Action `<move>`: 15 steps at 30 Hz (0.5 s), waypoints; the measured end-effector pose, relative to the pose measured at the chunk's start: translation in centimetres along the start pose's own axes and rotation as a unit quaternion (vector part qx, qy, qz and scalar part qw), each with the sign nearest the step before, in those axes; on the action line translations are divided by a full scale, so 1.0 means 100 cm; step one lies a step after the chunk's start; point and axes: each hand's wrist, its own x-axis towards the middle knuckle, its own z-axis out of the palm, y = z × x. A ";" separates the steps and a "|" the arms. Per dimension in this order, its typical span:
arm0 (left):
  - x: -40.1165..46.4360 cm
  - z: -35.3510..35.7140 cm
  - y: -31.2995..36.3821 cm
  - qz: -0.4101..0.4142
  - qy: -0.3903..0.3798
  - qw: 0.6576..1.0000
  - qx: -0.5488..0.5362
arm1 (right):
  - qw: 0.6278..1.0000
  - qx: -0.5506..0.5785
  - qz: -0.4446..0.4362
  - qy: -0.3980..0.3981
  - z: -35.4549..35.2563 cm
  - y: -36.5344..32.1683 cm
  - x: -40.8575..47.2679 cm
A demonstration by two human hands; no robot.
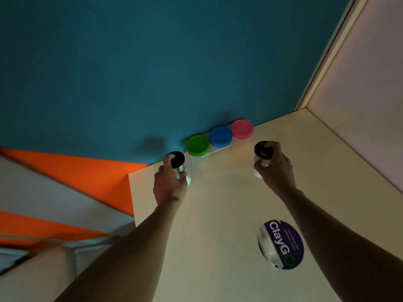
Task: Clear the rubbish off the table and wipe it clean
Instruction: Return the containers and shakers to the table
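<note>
My left hand grips a small clear jar with a black lid near the back left edge of the cream table. My right hand grips a second black-lidded jar further right. Between and behind them, three pots with a green lid, a blue lid and a pink lid stand in a row against the wall. A purple "ClayGo" lid on a clear tub lies on the table near my right forearm.
A teal wall rises behind the table and a pale panel closes the right side. Left of the table's edge is an orange and white surface. The light is dim.
</note>
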 end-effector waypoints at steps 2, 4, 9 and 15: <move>0.014 0.010 0.001 -0.001 0.014 1.000 0.000 | 1.000 0.004 0.001 0.014 0.005 0.005 0.024; 0.027 0.018 0.001 -0.002 0.024 1.000 -0.002 | 1.000 0.006 0.002 0.025 0.009 0.010 0.045; 0.048 0.036 0.004 0.008 0.051 0.999 -0.013 | 0.998 -0.002 0.006 0.058 0.017 0.019 0.085; 0.065 0.052 0.004 0.019 0.076 0.996 -0.032 | 0.997 0.004 0.006 0.076 0.030 0.026 0.122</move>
